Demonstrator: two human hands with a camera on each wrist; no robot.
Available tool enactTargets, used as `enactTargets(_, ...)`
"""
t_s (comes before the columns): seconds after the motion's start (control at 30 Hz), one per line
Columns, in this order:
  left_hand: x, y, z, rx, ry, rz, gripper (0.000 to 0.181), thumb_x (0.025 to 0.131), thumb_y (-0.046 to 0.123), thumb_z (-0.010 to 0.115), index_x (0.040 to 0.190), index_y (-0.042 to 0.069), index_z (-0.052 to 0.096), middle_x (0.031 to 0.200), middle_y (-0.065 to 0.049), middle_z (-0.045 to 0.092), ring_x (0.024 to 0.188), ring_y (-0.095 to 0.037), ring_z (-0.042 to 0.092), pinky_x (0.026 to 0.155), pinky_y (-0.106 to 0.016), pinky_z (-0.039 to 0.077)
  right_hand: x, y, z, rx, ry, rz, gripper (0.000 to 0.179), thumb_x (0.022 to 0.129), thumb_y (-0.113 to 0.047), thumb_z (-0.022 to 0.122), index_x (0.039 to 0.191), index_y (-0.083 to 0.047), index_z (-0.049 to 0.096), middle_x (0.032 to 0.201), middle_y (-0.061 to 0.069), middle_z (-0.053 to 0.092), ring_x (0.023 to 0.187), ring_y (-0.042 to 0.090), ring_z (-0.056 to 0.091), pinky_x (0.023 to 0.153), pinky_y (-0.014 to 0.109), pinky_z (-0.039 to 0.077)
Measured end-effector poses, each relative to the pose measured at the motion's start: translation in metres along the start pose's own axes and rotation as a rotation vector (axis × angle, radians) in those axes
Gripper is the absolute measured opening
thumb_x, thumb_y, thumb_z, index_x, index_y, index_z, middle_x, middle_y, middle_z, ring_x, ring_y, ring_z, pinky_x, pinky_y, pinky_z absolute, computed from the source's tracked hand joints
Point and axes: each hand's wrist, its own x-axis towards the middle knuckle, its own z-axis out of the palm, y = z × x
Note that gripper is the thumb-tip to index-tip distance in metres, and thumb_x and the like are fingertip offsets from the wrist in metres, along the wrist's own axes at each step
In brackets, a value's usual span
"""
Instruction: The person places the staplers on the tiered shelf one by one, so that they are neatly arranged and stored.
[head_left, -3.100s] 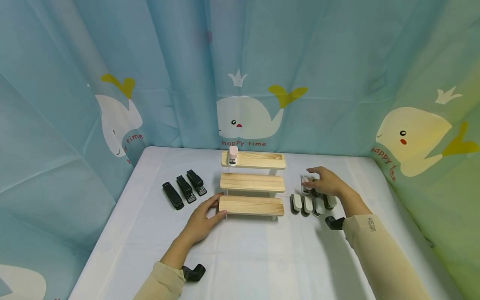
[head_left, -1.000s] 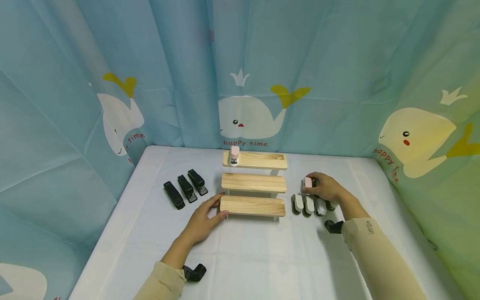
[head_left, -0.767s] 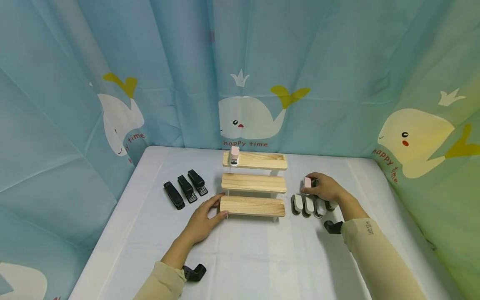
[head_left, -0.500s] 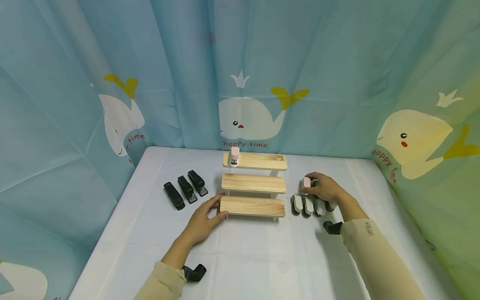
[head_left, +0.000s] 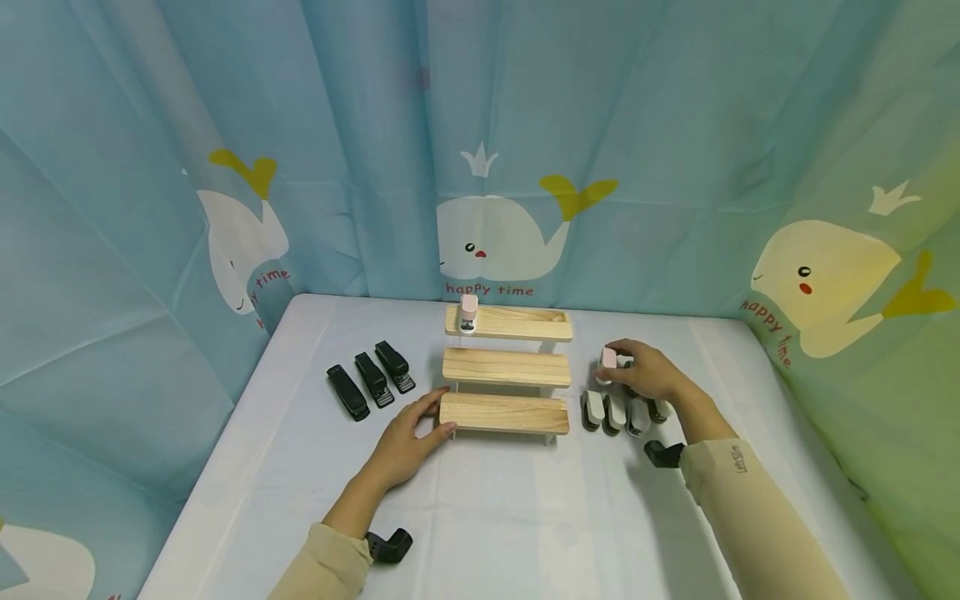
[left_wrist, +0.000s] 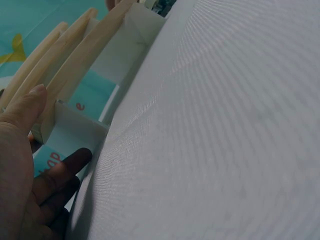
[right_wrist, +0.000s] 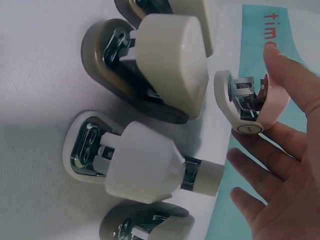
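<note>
My right hand [head_left: 648, 372] pinches a small pink-and-white stapler [head_left: 607, 359] above the table's right side. In the right wrist view the pink stapler [right_wrist: 276, 102] sits between thumb and fingers, its mouth facing the camera. Just below that hand in the head view stand several mini staplers [head_left: 593, 407], white, cream and grey, close together. My left hand [head_left: 402, 440] holds the left end of the three-tier wooden stand [head_left: 504, 412]; in the left wrist view its thumb [left_wrist: 31, 106] lies against a board. Another pink stapler [head_left: 468, 312] stands on the top tier's left end.
To the left of the stand, several black staplers [head_left: 373, 379] lie side by side. A white cloth covers the table [head_left: 495, 525]. Blue curtains [head_left: 360, 167] with whale prints hang close behind the table and along both sides.
My right hand has come down on the pink stapler, taken it between thumb and fingers, and shifted it slightly left and up. The left hand stays at the stand.
</note>
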Motion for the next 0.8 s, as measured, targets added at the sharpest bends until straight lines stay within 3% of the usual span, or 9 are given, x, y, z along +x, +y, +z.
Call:
enactTargets(0.57, 0.0, -0.001, 0.0, -0.007, 0.001, 0.006, 0.065, 0.093, 0.06, 0.07, 0.152, 0.051, 0.044, 0.131, 0.008, 0.068, 0.142, -0.027, 0.051, 0.12, -0.06, 0.035, -0.002, -0.014, -0.004, 0.024, 0.017, -0.034, 0.079, 0.099, -0.05, 0.067, 0.154, 0.001, 0.043, 0.155, 0.031, 0.046, 0.141, 0.053, 0.044, 0.111, 0.068, 0.041)
enactTargets(0.8, 0.0, -0.001, 0.0, -0.011, 0.002, 0.002, 0.065, 0.093, 0.06, 0.07, 0.152, 0.05, 0.045, 0.131, 0.007, 0.067, 0.141, -0.027, 0.051, 0.119, -0.06, 0.035, -0.003, -0.023, -0.008, 0.028, 0.027, -0.05, 0.084, 0.097, -0.058, 0.066, 0.155, -0.001, 0.043, 0.157, 0.028, 0.045, 0.143, 0.051, 0.043, 0.111, 0.069, 0.04)
